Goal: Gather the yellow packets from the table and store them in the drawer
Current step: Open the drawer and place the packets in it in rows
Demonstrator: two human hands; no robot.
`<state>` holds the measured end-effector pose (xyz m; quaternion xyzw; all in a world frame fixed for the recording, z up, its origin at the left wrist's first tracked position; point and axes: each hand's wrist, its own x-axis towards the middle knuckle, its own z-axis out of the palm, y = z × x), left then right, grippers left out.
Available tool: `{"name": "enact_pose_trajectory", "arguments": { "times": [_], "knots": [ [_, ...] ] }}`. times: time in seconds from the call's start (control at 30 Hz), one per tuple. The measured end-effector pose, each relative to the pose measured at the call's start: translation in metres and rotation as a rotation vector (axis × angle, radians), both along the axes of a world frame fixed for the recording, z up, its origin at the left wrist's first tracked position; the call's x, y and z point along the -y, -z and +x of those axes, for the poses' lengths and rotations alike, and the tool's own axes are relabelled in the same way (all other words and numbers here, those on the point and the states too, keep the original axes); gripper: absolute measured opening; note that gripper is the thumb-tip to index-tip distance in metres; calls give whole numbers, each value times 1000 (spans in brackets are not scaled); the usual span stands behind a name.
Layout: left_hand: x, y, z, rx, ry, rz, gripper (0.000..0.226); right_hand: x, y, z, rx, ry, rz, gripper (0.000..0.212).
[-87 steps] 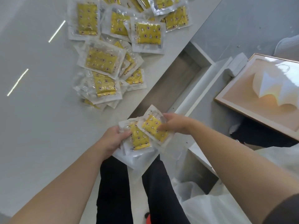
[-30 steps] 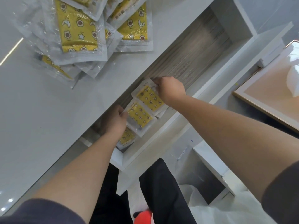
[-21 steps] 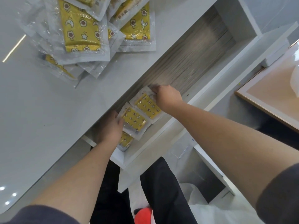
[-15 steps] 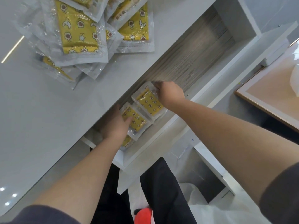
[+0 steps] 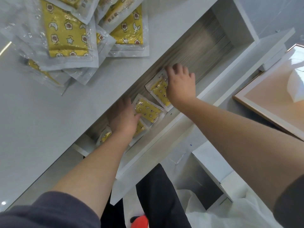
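In the open drawer: left hand flat, fingers straight, pressing on overlapped yellow packets; right hand spread loose, gripping nothing, touching the farthest packet. Up on the tabletop, heaped, more packets.

A glossy white tabletop fills the left side, with a pale streak of reflected light at its left edge. Past its right edge is a grey floor. A wood-framed panel with a peach face sits far right. Crumpled white sheeting fills the lower right.
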<state>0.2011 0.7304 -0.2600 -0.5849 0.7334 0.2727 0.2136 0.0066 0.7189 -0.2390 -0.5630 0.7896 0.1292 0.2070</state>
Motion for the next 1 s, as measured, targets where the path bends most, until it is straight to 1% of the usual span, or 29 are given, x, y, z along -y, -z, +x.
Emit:
{"name": "enact_pose_trajectory", "arguments": {
  "times": [0.03,0.07,0.1,0.13,0.2,0.27,0.3,0.37,0.43,0.5,0.6,0.67,0.73,0.8,0.87,0.9,0.93,1.0],
  "knots": [
    [2,0,-3,-1,-14,15,65,-4,-1,7,6,-117,-11,63],
    [5,-1,-5,-12,-41,29,63,-8,0,16,35,-230,18,61],
    [7,-1,-5,-23,-72,52,61,-12,1,26,91,-294,65,56],
    [9,-2,-4,-41,-105,77,58,-16,3,35,143,-300,128,50],
    [13,-3,5,-73,-157,140,46,-19,9,51,200,-189,202,38],
    [13,-3,21,-62,-144,208,36,-17,9,61,168,-93,258,23],
    [13,-1,29,-51,-128,222,33,-15,9,63,147,-73,290,20],
    [13,0,38,-49,-131,219,23,-12,8,63,146,-30,313,24],
    [15,1,34,-60,-161,214,17,-8,7,56,143,13,288,26],
    [16,1,24,-87,-203,214,15,-5,5,47,130,44,270,25],
    [18,1,13,-117,-252,212,16,-5,4,41,127,-2,263,24],
    [22,1,12,-141,-266,215,16,-7,6,36,128,0,158,21],
    [26,0,12,-144,-226,218,16,-9,11,26,73,68,53,43],
    [28,-2,11,-130,-182,223,14,-8,13,15,64,186,49,57],
    [29,-3,9,-123,-169,227,13,-7,14,10,94,246,76,57],
    [29,-4,9,-118,-175,235,12,-8,15,11,102,236,86,54],
    [30,-7,7,-115,-184,246,12,-9,14,13,103,211,95,52],
    [30,-15,5,-87,-180,262,30,-12,10,18,111,166,132,54]
  ]
}}
